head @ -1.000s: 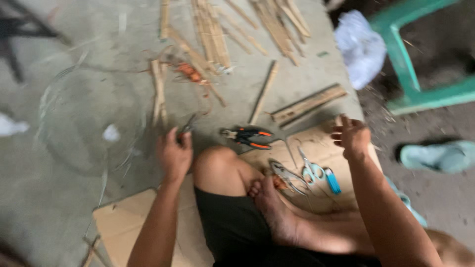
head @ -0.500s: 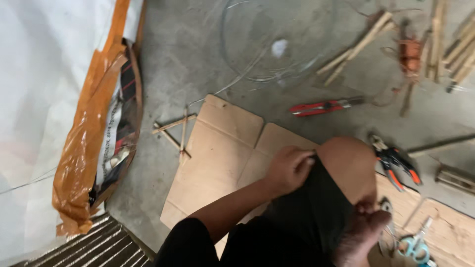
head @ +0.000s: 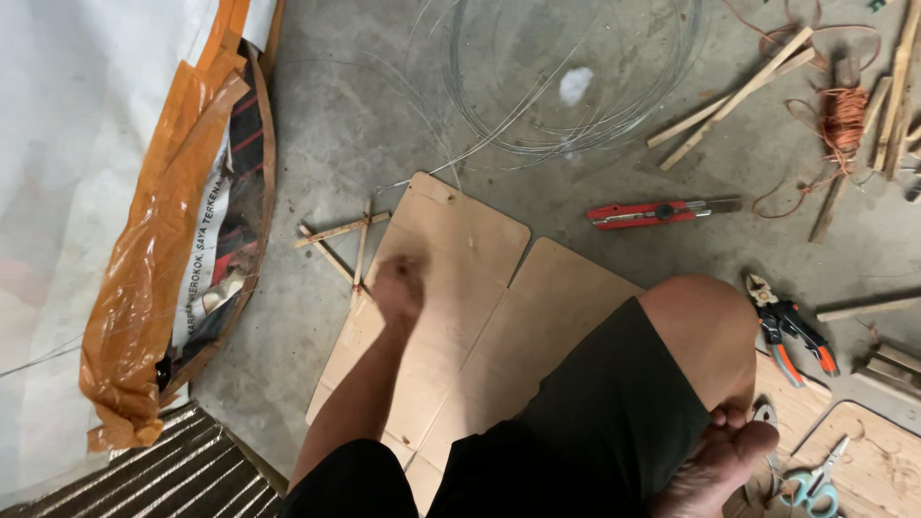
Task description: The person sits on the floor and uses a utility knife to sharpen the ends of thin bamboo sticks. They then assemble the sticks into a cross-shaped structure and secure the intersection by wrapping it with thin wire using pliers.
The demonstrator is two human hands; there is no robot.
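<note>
The left hand, blurred, its grip impossible to tell, is held over the cardboard sheet's left edge on the floor, just beside crossed bamboo sticks; a red utility knife is seen beyond.

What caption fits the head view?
Left hand reaches over flattened cardboard toward crossed bamboo sticks.

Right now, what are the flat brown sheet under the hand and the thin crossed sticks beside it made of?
The flat brown sheet looks like matte cardboard: tan, with fold creases and flaps. The thin crossed sticks look like split bamboo or wood, pale and unpainted; which one is unclear. The left hand, blurred, is over the sheet near them.
</note>
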